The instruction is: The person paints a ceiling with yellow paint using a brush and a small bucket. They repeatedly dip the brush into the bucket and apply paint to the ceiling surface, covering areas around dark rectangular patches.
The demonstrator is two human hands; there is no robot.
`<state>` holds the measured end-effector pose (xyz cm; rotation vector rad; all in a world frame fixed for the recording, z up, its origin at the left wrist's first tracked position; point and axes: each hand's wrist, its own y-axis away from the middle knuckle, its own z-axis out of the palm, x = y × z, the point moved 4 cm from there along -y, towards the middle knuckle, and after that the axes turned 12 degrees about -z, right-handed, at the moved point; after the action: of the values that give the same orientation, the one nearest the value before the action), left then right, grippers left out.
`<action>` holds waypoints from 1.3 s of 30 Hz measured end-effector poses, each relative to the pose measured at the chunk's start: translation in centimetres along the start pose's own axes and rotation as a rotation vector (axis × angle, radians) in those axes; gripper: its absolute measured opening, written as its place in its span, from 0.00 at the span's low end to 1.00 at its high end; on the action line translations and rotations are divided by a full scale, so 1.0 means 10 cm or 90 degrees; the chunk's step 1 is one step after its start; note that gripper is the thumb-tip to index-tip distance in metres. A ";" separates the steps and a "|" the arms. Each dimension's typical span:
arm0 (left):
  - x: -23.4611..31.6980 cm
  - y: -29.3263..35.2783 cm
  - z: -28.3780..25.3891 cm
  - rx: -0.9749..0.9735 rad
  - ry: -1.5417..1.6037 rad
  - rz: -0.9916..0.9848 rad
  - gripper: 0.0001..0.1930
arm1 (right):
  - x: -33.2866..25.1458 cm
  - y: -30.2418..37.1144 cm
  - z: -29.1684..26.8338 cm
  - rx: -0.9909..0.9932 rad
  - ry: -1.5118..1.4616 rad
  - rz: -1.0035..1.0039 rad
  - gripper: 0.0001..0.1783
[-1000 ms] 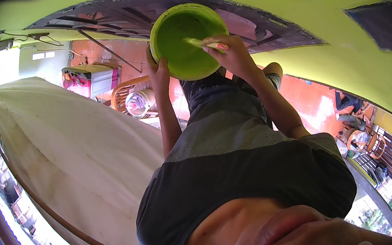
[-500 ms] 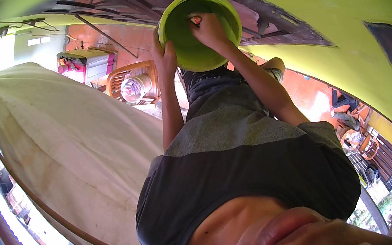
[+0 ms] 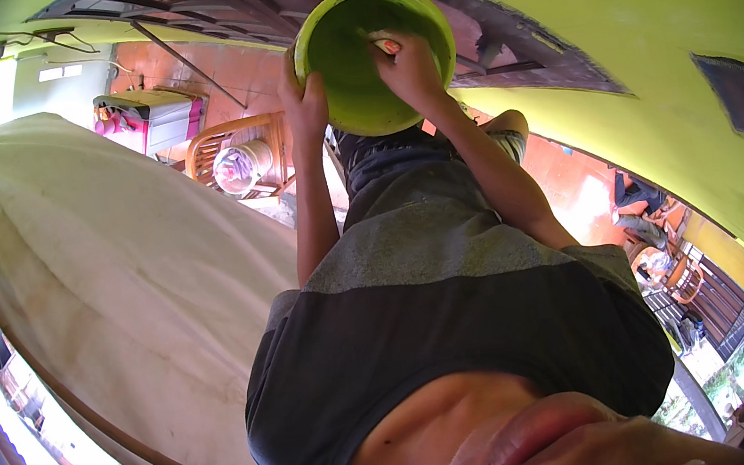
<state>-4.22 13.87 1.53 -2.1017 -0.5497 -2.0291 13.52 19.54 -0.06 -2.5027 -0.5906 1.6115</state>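
Fingers of the right hand [image 3: 408,66] are curled closed around a paintbrush [image 3: 389,45], pinching its handle near the end, with the hand reaching down inside a lime-green bucket [image 3: 371,123]. The left hand [image 3: 306,99] clasps the bucket's left side: its thumb lies over the rim against the inner wall, and its fingers wrap the outside, so the wall is squeezed between them.

The handle's long axis slants from the upper left, inside the bucket, toward the lower right, where its butt end pokes out of the grip toward the camera. It looks short, being seen nearly end-on. The bristles cannot be made out; whether they touch the bottom is hard to tell. The bucket's round mouth opens toward the wearer's face.

The butt of the handle is orange-red, next to a pale stretch. The bucket is smeared green inside, with dark specks on the upper rim. It is held out in front of the dark shirt [image 3: 444,337], above the legs, with the lime-green wall [image 3: 592,40] to the right.
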 end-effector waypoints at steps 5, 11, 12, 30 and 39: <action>-0.06 0.03 0.01 0.015 0.041 -0.041 0.25 | -0.16 0.37 -0.54 0.094 -0.415 0.227 0.11; -0.15 0.00 -0.02 0.028 0.051 -0.078 0.25 | -0.06 0.66 -0.87 0.188 -0.798 0.445 0.14; -0.15 -0.01 -0.02 0.028 0.051 -0.079 0.25 | -0.07 0.65 -0.86 0.170 -0.896 0.412 0.13; -0.16 -0.01 -0.03 0.030 0.054 -0.045 0.24 | -0.17 0.65 -0.70 0.213 -1.381 0.582 0.14; -0.15 -0.01 0.00 0.035 0.051 -0.055 0.24 | -0.15 0.61 -0.71 0.139 -1.395 0.479 0.16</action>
<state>-4.27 13.77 0.00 -1.9874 -0.6868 -2.1084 20.92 14.16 2.46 0.2941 0.6198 3.5470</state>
